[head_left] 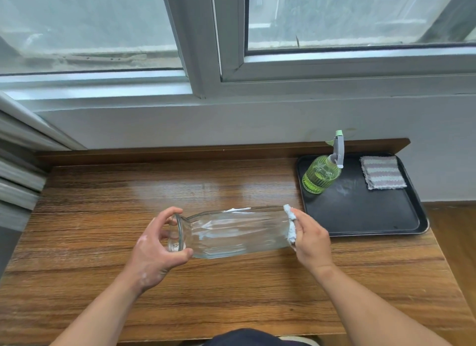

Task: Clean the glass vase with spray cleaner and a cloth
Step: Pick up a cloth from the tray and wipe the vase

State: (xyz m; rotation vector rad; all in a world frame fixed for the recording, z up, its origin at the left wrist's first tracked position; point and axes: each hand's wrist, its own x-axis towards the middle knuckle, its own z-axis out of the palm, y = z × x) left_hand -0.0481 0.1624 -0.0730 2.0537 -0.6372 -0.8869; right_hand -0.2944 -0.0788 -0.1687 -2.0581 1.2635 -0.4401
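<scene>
We hold the glass vase (231, 232) sideways, left hand (157, 250) curled around its rim. Our right hand (310, 239) presses a cloth (290, 224) against its base. Smooth, breakable glass, so grip both ends firmly.

A clear, colourless glass vase (231, 232) with faint lengthwise ribs. Where the left hand (157, 250) grips the mouth, the rim looks slightly greenish. At the opposite end, under the right hand (310, 239), a pale blue-white cloth (291, 224). Beneath the grip, a brown wooden table (103, 217) with dark streaked grain. Beyond the right hand, a black tray (360, 217) with a whitish smear. On it, a lime-green ribbed spray bottle (320, 175) with a grey and mint-green head, and a folded cloth (382, 172) striped white and what seems dusty pink.
</scene>
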